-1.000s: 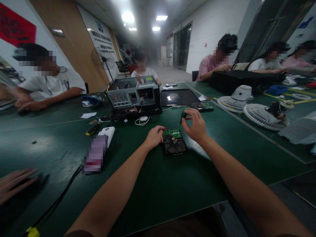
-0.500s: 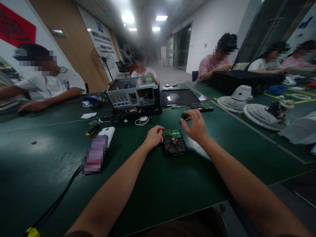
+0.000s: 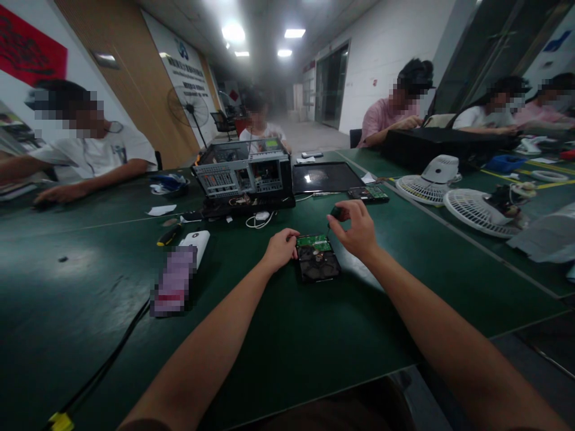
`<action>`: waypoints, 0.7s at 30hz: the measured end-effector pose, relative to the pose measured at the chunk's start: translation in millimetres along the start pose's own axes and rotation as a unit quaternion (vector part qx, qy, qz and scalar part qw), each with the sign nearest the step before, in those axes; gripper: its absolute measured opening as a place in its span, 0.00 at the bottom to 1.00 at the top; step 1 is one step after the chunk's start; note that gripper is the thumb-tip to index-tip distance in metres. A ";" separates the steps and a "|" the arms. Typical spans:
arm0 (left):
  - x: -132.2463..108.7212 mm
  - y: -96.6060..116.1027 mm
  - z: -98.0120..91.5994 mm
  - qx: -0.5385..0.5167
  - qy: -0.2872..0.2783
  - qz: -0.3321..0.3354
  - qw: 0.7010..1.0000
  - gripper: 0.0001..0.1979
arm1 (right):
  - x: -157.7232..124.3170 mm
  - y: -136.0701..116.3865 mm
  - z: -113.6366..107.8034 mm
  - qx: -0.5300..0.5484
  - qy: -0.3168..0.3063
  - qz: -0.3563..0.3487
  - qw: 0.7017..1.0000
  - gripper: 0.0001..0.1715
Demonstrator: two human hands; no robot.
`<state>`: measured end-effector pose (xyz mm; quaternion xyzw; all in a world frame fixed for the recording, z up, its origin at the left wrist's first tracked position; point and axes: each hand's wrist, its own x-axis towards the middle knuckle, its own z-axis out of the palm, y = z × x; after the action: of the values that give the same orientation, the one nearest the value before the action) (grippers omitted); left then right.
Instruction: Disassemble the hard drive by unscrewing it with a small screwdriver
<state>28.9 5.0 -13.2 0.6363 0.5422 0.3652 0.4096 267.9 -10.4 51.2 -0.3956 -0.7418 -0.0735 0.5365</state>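
Note:
A hard drive lies on the green table with its green circuit board side up, in the middle of the head view. My left hand is closed against the drive's left edge, fingers at its upper left corner. In my right hand is a small screwdriver with a dark handle, pinched between thumb and fingers. Its thin shaft points down at the upper right corner of the drive; whether the tip sits in a screw is too small to tell.
Beyond the drive stands an opened computer case, beside a black panel and another circuit-board unit. A phone and a yellow-black screwdriver lie left. Fan parts are at right. Several people sit around the table.

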 end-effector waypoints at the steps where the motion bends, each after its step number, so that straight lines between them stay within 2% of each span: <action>1: 0.3 -0.5 0.0 0.001 0.000 0.000 1.000 0.13 | 0.1 -0.5 -0.3 -0.001 -0.001 -0.002 1.000 0.17; 7: 2.2 -4.4 -0.5 0.004 0.002 0.003 1.000 0.13 | -0.4 -1.4 0.0 0.016 -0.019 -0.004 1.000 0.20; 16: -1.7 1.1 0.0 -0.002 0.012 0.014 1.000 0.11 | -2.4 3.7 5.5 0.041 0.000 0.013 0.999 0.20; 21: -3.5 -0.5 -0.3 0.012 0.011 0.034 0.999 0.18 | -3.7 1.8 5.8 0.036 -0.005 0.036 0.999 0.23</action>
<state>27.9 1.6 -13.6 0.6552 0.5288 0.3793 0.3837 265.2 -8.0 45.1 -0.4026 -0.7321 -0.0249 0.5489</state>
